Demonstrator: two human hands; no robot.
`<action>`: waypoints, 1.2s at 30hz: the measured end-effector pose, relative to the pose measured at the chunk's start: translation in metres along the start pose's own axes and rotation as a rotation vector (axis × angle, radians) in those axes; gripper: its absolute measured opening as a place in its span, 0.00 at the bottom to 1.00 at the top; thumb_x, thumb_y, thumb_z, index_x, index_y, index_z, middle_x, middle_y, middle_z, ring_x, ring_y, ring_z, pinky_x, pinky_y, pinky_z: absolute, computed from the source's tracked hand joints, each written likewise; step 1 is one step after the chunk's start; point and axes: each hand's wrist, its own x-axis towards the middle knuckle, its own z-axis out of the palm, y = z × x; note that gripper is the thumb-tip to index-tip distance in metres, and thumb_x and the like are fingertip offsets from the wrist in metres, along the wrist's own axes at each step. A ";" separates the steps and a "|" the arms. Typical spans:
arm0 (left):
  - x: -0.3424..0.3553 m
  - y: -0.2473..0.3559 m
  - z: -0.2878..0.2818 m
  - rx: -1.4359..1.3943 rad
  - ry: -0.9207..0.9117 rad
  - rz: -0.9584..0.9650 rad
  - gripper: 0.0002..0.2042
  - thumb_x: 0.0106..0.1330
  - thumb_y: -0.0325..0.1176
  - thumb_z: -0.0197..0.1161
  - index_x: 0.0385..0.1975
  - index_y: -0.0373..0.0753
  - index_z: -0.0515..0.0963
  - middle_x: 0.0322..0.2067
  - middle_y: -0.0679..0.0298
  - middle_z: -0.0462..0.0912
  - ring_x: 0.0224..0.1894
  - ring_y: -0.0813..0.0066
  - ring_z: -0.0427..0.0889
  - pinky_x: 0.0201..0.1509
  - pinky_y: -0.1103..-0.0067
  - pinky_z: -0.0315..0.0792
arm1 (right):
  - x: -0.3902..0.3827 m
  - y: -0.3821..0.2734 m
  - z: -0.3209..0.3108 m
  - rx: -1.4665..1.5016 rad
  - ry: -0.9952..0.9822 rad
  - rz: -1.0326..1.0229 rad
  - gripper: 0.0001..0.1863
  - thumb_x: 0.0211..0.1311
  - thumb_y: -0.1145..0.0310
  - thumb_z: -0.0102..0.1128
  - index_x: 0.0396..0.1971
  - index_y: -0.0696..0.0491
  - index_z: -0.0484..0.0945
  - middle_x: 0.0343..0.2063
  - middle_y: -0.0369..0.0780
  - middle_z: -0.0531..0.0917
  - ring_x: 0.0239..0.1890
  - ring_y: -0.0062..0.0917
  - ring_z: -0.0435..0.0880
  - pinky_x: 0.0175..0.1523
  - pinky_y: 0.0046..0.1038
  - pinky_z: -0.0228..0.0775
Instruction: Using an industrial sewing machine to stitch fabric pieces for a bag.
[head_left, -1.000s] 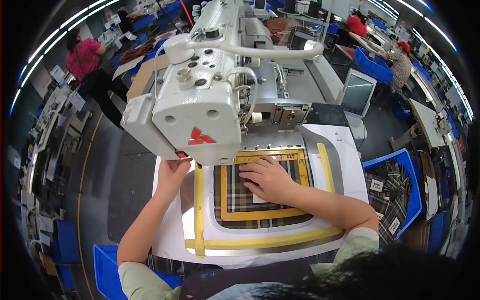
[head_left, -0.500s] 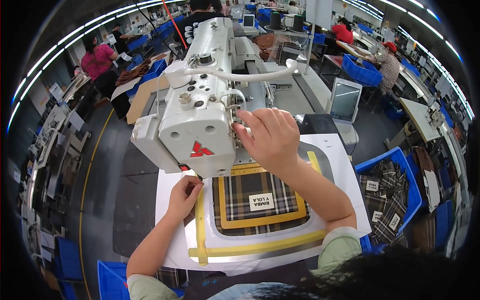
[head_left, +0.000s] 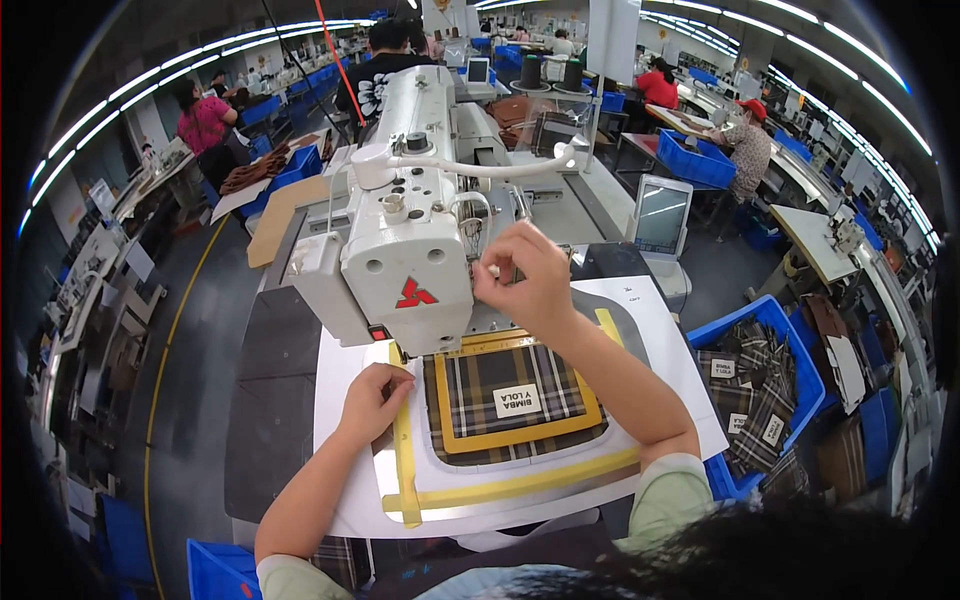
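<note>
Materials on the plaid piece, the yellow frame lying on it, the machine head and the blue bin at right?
Plaid piece: looks like matte woven cloth, from crossing stripes.
Yellow frame: flat and smooth; plastic or coated metal, can't tell.
Machine head: glossy white paint, highlights showing, probably over metal.
Blue bin: likely moulded plastic, from its uniform colour.

A dark tabletop point(head_left: 265, 400) carries a white sheet point(head_left: 676, 372), seemingly paper

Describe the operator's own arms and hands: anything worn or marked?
Left hand and right hand are ungloved; no watch, cable or marking shows. Forearms are bare, below pale green sleeves ending around the elbows.
</note>
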 end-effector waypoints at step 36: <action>-0.004 0.002 -0.008 0.208 -0.101 0.273 0.07 0.57 0.33 0.60 0.31 0.38 0.80 0.29 0.60 0.78 0.34 0.63 0.78 0.39 0.73 0.72 | 0.022 -0.019 -0.009 -0.761 0.042 -0.372 0.07 0.47 0.71 0.63 0.27 0.52 0.76 0.21 0.34 0.72 0.25 0.24 0.77 0.28 0.25 0.68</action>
